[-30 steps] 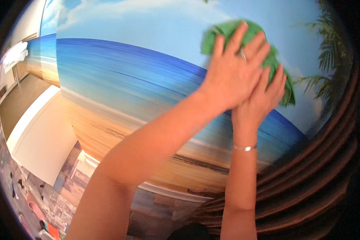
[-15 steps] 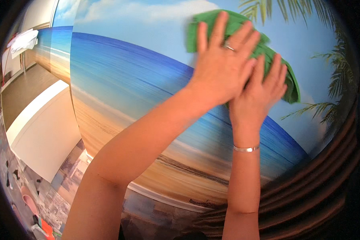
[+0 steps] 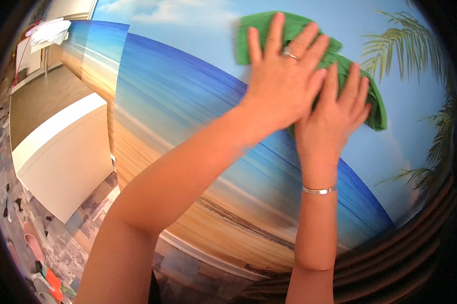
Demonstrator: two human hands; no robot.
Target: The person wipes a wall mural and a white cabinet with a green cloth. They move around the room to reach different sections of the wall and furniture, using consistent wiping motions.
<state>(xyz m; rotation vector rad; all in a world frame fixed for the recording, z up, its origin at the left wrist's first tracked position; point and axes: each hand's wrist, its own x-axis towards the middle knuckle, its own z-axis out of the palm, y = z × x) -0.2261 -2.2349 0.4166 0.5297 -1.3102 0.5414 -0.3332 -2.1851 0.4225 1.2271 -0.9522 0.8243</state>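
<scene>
My left hand (image 3: 282,83), with a ring on one finger, lies flat with fingers spread on a bunched green cloth (image 3: 292,26). Just below and to its right, my right hand (image 3: 331,119) presses on the lower right part of the same cloth, its fingers stretched upward. A bracelet (image 3: 319,191) circles the right wrist. Under the cloth is a wall mural (image 3: 183,91) of a beach, blue sea, sky and palm leaves. The palms and the middle of the cloth are hidden beneath the hands.
A pale cabinet or counter (image 3: 68,157) stands at the left, with a white crumpled item (image 3: 48,33) behind it. Pink footwear (image 3: 33,247) and an orange object (image 3: 52,283) lie on the patterned floor (image 3: 188,266). Dark ribbed folds (image 3: 385,261) fill the lower right.
The view has shifted, so the cabinet sits further right and the palm leaves lower and further right. Both hands stay on the green cloth, and the right hand appears slightly further right.
</scene>
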